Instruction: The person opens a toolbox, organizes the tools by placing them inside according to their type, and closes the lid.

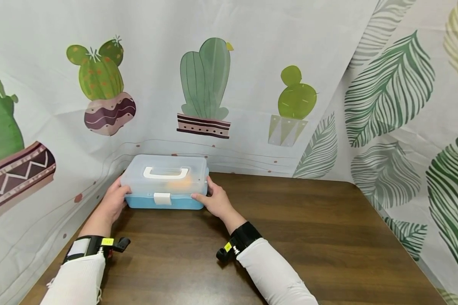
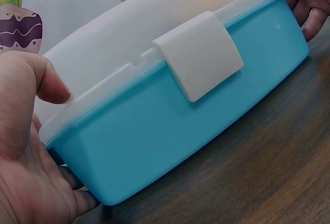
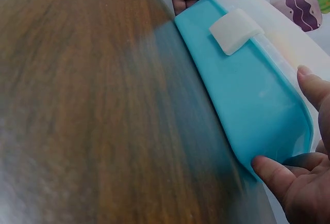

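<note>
A plastic storage box (image 1: 141, 202) with a light blue base and a frosted lid sits at the back left of the table. On the lid lies a white carry handle (image 1: 166, 175), and a white latch (image 2: 201, 56) is down over the front seam. Something orange shows blurred through the lid. My left hand (image 1: 115, 199) grips the left end, its thumb at the lid's front edge. At the opposite end, my right hand (image 1: 216, 201) grips the box with its thumb on the front corner and fingers along the side, partly hidden behind it.
The brown wooden table (image 1: 290, 237) extends forward and to the right of the box. Close behind the box hangs a white cloth (image 1: 252, 101) printed with cacti, and a leaf-printed cloth (image 1: 389, 169) borders the right side.
</note>
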`<state>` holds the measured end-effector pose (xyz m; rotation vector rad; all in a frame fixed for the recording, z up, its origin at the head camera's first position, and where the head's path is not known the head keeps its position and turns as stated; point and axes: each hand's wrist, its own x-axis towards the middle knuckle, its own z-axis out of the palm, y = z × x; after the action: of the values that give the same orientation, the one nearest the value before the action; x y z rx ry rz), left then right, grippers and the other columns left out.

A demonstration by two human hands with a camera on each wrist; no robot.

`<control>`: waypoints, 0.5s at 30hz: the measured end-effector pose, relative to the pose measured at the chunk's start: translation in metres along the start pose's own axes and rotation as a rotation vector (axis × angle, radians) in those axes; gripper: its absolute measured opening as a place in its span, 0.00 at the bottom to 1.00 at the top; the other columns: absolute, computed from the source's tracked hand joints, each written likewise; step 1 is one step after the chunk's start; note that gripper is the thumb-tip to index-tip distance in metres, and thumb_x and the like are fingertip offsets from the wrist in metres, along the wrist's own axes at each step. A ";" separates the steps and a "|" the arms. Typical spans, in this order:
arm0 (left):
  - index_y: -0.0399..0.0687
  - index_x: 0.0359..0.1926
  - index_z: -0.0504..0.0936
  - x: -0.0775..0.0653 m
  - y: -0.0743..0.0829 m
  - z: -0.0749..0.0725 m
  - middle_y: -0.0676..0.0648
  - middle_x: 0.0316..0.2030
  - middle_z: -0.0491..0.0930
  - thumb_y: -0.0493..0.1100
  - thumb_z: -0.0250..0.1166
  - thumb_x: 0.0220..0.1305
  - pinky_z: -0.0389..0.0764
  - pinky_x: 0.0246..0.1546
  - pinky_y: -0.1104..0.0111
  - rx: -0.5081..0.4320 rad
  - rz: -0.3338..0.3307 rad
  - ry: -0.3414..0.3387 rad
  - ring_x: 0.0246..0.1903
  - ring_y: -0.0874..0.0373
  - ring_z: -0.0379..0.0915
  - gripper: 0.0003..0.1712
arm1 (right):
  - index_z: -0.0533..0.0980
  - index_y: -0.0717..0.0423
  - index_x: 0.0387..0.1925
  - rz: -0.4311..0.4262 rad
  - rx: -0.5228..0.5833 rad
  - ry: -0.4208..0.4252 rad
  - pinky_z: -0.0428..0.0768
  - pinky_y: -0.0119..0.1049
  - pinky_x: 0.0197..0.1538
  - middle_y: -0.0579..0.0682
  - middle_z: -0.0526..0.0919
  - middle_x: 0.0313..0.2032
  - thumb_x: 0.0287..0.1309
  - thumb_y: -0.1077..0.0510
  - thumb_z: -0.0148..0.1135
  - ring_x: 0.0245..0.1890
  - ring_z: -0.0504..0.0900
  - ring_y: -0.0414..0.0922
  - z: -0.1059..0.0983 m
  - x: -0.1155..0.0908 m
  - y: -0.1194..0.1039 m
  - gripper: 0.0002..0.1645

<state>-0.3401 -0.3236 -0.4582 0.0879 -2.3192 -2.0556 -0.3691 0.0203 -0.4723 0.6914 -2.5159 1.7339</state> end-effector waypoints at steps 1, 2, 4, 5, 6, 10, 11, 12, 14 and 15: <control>0.58 0.83 0.45 0.000 0.000 0.000 0.44 0.79 0.48 0.32 0.45 0.66 0.43 0.75 0.33 0.000 0.000 0.001 0.72 0.43 0.44 0.46 | 0.50 0.50 0.82 0.003 0.000 -0.001 0.70 0.45 0.75 0.48 0.63 0.78 0.64 0.41 0.70 0.75 0.67 0.46 0.000 0.000 0.000 0.56; 0.58 0.83 0.45 0.001 0.000 0.000 0.44 0.79 0.49 0.32 0.45 0.66 0.44 0.75 0.33 -0.002 -0.001 0.003 0.71 0.43 0.45 0.46 | 0.50 0.51 0.82 0.008 -0.003 -0.004 0.69 0.45 0.76 0.49 0.61 0.79 0.65 0.40 0.69 0.76 0.66 0.45 0.001 -0.001 0.000 0.56; 0.58 0.83 0.46 0.002 -0.001 -0.001 0.44 0.78 0.49 0.31 0.45 0.66 0.45 0.75 0.34 -0.003 -0.005 0.005 0.71 0.43 0.46 0.46 | 0.48 0.54 0.82 0.014 -0.002 -0.007 0.67 0.45 0.76 0.50 0.59 0.79 0.66 0.40 0.67 0.77 0.65 0.46 0.001 -0.002 0.000 0.56; 0.59 0.83 0.46 0.002 -0.002 -0.001 0.44 0.78 0.49 0.31 0.45 0.66 0.45 0.75 0.35 -0.004 -0.007 0.007 0.70 0.43 0.46 0.46 | 0.48 0.56 0.82 0.015 0.003 -0.009 0.67 0.45 0.77 0.51 0.58 0.80 0.67 0.40 0.66 0.77 0.64 0.47 0.001 -0.003 -0.001 0.56; 0.59 0.83 0.46 0.003 -0.002 -0.001 0.44 0.78 0.49 0.31 0.45 0.66 0.46 0.75 0.35 -0.004 -0.008 0.009 0.70 0.43 0.46 0.46 | 0.48 0.57 0.82 0.015 0.007 -0.009 0.67 0.45 0.77 0.52 0.58 0.80 0.68 0.40 0.66 0.77 0.64 0.47 0.001 -0.004 -0.001 0.55; 0.58 0.83 0.45 0.004 -0.004 -0.001 0.43 0.79 0.48 0.31 0.44 0.66 0.47 0.74 0.36 -0.002 -0.007 0.012 0.70 0.42 0.45 0.46 | 0.49 0.59 0.81 0.003 0.032 -0.018 0.68 0.46 0.76 0.55 0.56 0.80 0.70 0.44 0.64 0.76 0.66 0.49 -0.001 -0.006 -0.003 0.52; 0.58 0.83 0.45 0.004 -0.004 -0.001 0.43 0.79 0.47 0.31 0.44 0.66 0.47 0.74 0.36 -0.001 -0.007 0.013 0.70 0.42 0.45 0.46 | 0.49 0.59 0.81 0.001 0.037 -0.021 0.69 0.46 0.75 0.55 0.56 0.80 0.70 0.44 0.64 0.76 0.66 0.50 -0.002 -0.006 -0.004 0.52; 0.57 0.83 0.45 0.004 -0.004 -0.001 0.43 0.79 0.47 0.31 0.44 0.66 0.47 0.74 0.36 0.000 -0.006 0.013 0.70 0.42 0.45 0.46 | 0.50 0.58 0.81 -0.001 0.043 -0.023 0.70 0.47 0.75 0.55 0.57 0.80 0.70 0.45 0.64 0.75 0.67 0.50 -0.003 -0.007 -0.004 0.51; 0.57 0.83 0.45 0.004 -0.005 -0.001 0.42 0.79 0.46 0.31 0.44 0.66 0.46 0.74 0.34 0.004 -0.005 0.013 0.71 0.41 0.44 0.46 | 0.50 0.55 0.81 0.010 0.066 -0.032 0.77 0.48 0.69 0.54 0.61 0.78 0.70 0.47 0.64 0.73 0.71 0.51 -0.004 -0.007 -0.004 0.49; 0.57 0.83 0.45 0.004 -0.005 -0.001 0.42 0.79 0.46 0.32 0.44 0.66 0.46 0.74 0.34 0.006 -0.003 0.013 0.71 0.41 0.44 0.46 | 0.51 0.54 0.81 0.019 0.085 -0.037 0.80 0.48 0.66 0.54 0.62 0.78 0.70 0.47 0.64 0.72 0.73 0.51 -0.005 -0.008 -0.004 0.49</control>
<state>-0.3444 -0.3255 -0.4627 0.1049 -2.3199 -2.0434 -0.3618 0.0264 -0.4688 0.7124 -2.4933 1.8605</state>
